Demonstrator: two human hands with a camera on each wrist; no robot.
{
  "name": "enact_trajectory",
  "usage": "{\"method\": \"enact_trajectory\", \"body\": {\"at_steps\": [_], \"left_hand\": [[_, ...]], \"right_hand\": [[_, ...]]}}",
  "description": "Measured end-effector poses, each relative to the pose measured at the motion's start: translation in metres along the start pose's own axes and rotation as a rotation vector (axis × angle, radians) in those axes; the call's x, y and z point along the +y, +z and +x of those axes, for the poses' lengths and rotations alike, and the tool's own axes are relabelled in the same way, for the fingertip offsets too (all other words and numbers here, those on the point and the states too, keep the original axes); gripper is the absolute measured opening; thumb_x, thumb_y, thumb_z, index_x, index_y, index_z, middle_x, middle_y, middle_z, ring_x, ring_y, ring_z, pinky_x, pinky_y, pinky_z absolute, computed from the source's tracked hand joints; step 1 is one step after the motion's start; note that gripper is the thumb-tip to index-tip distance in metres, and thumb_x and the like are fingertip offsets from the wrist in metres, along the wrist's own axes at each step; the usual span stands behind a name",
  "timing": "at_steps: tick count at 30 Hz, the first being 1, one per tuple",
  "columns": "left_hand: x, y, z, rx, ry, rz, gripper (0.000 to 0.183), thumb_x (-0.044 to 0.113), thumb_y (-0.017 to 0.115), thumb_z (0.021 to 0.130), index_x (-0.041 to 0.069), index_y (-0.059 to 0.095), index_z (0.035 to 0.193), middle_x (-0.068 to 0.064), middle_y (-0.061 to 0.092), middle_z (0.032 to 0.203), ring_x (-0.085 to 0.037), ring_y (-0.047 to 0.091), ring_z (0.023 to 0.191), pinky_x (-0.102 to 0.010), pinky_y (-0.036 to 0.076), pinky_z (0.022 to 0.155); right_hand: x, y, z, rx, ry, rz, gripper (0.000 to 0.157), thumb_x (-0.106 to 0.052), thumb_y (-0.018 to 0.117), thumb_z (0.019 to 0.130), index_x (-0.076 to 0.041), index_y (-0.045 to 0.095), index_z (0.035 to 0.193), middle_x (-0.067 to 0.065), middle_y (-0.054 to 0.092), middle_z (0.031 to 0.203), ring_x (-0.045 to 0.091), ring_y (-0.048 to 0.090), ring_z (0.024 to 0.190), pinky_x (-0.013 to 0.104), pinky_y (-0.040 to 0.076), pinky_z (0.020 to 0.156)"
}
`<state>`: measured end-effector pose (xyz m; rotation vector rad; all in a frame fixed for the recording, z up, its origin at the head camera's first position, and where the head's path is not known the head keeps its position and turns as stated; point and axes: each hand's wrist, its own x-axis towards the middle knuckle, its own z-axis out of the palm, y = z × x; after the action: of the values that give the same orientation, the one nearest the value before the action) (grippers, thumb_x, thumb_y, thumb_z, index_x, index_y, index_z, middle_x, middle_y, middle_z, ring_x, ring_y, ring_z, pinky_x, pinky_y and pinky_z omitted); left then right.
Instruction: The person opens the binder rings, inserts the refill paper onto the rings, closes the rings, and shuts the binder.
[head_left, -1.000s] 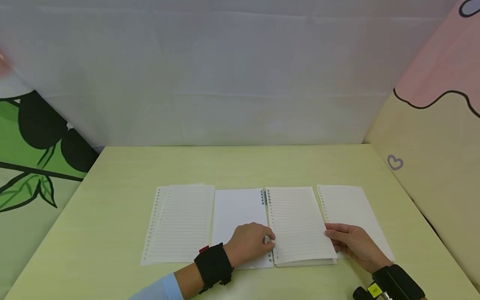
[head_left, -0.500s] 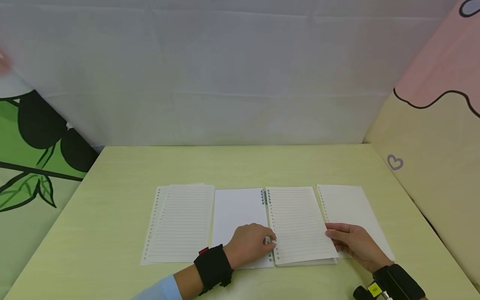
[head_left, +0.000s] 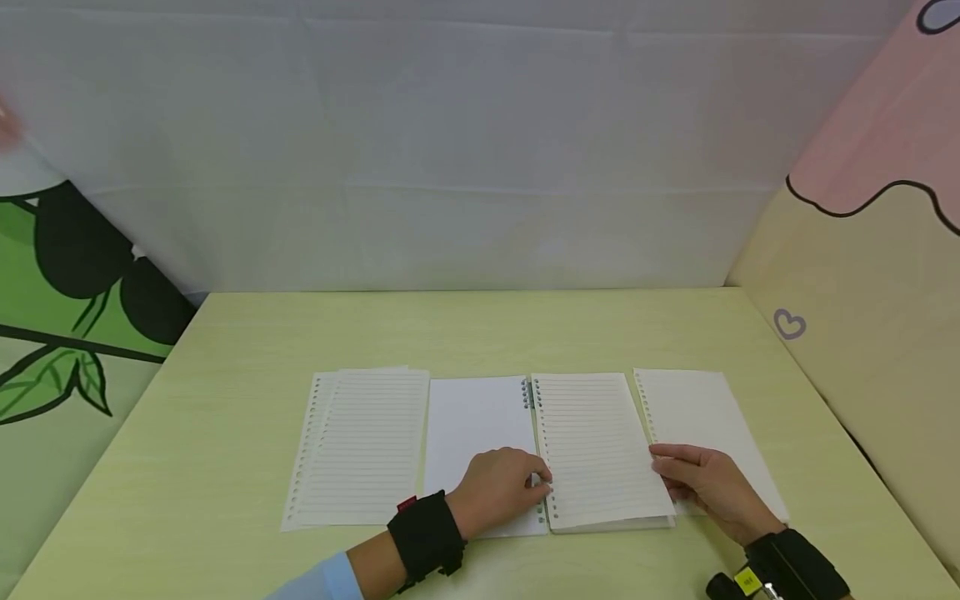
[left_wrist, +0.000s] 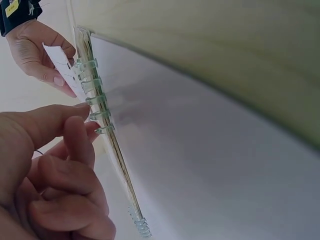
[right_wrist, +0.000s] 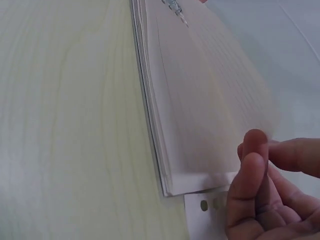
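Observation:
A ring-bound notebook lies spread at the middle of the table, its blank white cover side on the left. On its right half, a lined loose-leaf sheet tops the page stack, with its holed edge along the clear binder rings. My left hand pinches that holed edge at the rings with thumb and forefinger; the other fingers are curled. The sheet's outer right edge is pinched by my right hand, which keeps it lifted off the pages below, as the right wrist view shows.
Overlapping lined loose sheets lie left of the notebook. To its right, partly under my right hand, is another white holed sheet. A pale wooden table carries everything, with a grey-white cloth behind and printed panels either side.
Both hands stay almost where they were. The right fingertips and the lifted edge of the sheet shift only very slightly.

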<state>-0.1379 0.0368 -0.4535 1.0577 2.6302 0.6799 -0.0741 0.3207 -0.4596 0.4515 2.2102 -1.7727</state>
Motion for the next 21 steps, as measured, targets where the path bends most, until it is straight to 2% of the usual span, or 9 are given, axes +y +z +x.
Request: {"method": "enact_trajectory", "body": {"at_steps": [5, 17, 21], "left_hand": [[-0.0004, 0.0023, 0.0003, -0.003, -0.008, -0.002, 0.015, 0.026, 0.067, 0.087, 0.016, 0.078, 0.091, 0.006, 0.065, 0.060, 0.000, 0.043, 0.050, -0.018, 0.033, 0.045], [-0.0022, 0.0025, 0.0006, 0.001, -0.009, 0.011, 0.017, 0.028, 0.069, 0.084, 0.015, 0.077, 0.092, 0.006, 0.065, 0.061, 0.000, 0.045, 0.051, -0.019, 0.034, 0.046], [-0.0011, 0.0011, -0.0002, -0.007, -0.005, 0.005, 0.017, 0.028, 0.071, 0.082, 0.015, 0.076, 0.092, 0.007, 0.064, 0.060, 0.000, 0.044, 0.051, -0.019, 0.034, 0.045]], "right_hand": [[-0.0005, 0.0004, 0.0000, 0.034, 0.001, -0.008, 0.058, -0.021, 0.062, 0.092, 0.015, 0.047, 0.135, -0.011, 0.068, 0.086, 0.007, 0.059, 0.076, 0.018, 0.054, 0.065], [-0.0004, -0.0001, 0.0009, 0.019, 0.001, -0.025, 0.059, -0.022, 0.061, 0.093, 0.016, 0.046, 0.135, -0.009, 0.068, 0.087, 0.008, 0.059, 0.076, 0.019, 0.054, 0.065], [-0.0005, 0.0004, 0.0011, 0.060, 0.003, -0.075, 0.058, -0.024, 0.063, 0.092, 0.014, 0.049, 0.133, -0.003, 0.072, 0.090, 0.010, 0.062, 0.076, 0.021, 0.055, 0.065]]}}
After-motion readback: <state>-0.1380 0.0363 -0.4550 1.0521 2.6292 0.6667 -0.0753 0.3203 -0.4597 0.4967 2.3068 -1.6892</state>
